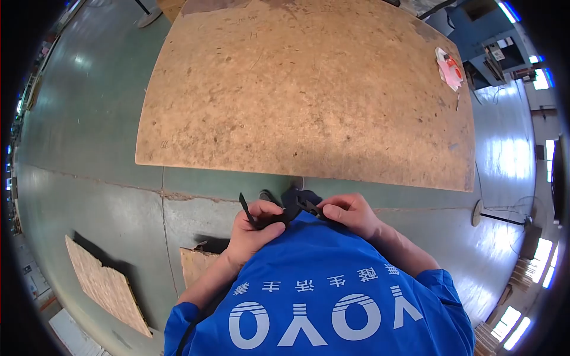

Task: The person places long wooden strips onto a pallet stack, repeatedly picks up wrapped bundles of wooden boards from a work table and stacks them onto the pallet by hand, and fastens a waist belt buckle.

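Ideally, the left hand (254,230), pinching the black strap (245,209), and right hand (351,214), pinching a buckle-like black piece (309,207), should hold both level and untwisted.

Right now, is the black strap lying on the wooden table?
No: the left grip and the right grip hold the black strap close to the blue shirt, off the wooden table.

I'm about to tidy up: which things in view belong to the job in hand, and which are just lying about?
Job in hand:
black strap, held by left hand and right hand

Apparently just lying about:
broken board, far left
second board, partly hidden
pink-and-white wrapping with red item, on the wooden tabletop
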{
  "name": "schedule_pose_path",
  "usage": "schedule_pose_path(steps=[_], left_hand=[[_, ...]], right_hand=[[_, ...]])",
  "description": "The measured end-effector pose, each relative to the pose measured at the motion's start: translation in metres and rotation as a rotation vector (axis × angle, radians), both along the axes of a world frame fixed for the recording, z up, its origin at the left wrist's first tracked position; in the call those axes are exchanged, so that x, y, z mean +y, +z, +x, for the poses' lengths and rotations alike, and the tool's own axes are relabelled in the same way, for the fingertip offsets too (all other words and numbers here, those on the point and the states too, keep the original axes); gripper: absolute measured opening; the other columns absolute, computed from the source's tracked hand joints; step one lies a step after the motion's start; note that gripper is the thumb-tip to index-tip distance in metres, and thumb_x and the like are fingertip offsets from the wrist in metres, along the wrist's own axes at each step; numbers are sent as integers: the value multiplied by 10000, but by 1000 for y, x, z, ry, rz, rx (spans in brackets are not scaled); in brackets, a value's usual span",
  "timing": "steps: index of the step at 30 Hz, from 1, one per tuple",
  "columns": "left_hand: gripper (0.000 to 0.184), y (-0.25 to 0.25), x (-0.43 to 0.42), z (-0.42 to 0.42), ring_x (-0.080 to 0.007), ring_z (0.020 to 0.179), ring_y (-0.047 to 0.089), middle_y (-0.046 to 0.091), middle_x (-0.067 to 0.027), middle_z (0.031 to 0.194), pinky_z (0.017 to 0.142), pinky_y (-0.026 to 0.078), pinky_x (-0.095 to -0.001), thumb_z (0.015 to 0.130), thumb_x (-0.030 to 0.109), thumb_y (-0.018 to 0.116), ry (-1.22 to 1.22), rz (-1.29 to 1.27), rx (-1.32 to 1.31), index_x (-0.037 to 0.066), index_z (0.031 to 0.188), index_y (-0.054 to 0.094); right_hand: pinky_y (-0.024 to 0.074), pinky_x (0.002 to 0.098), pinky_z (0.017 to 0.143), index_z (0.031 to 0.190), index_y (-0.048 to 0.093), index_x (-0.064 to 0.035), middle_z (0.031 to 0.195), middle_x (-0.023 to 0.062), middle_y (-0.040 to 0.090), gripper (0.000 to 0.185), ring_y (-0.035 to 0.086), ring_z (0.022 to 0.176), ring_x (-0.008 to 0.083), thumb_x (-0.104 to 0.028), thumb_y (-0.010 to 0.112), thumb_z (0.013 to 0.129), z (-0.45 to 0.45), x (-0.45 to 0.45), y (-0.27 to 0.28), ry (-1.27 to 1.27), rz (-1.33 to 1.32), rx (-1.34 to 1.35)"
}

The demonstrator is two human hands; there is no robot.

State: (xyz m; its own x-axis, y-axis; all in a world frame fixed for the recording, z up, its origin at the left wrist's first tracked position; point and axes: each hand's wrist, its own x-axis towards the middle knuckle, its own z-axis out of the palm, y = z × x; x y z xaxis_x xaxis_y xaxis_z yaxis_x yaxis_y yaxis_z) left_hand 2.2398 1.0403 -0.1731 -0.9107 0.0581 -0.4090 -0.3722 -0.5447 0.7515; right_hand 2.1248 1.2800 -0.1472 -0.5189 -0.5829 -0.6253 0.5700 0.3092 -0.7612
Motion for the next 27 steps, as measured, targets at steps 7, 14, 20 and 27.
schedule_pose_path(steps=[7,14,20,27], left_hand=[[359,24,-16,-39,-86,909,612,659,-48,1034,791,494,-243,810,-51,705,-76,-178,-22,16,1152,620],[235,24,-46,-84,-73,753,604,656,-16,834,671,486,-219,773,-70,705,-224,-313,-94,22,984,657],[106,23,-110,-106,-75,730,583,643,-4,807,653,474,-232,821,9,688,-344,-167,-83,44,912,648],[107,28,-161,-112,-143,800,625,661,-41,838,740,491,-293,843,109,694,-412,-425,181,42,924,678]], right_hand=[[428,211,614,1053,656,4,812,8,650,242,557,734,39,-162,699,883,-45,-20,-10,121,-147,-37],[430,214,601,1050,659,-17,785,8,638,235,544,722,31,-146,720,863,-56,-56,-6,-31,-262,31],[477,257,655,1073,677,-33,797,49,655,303,560,734,55,-211,751,838,-59,-121,22,256,-13,370],[469,238,684,1082,673,10,850,22,664,293,570,777,66,-177,718,860,-48,-182,24,5,-30,330]])
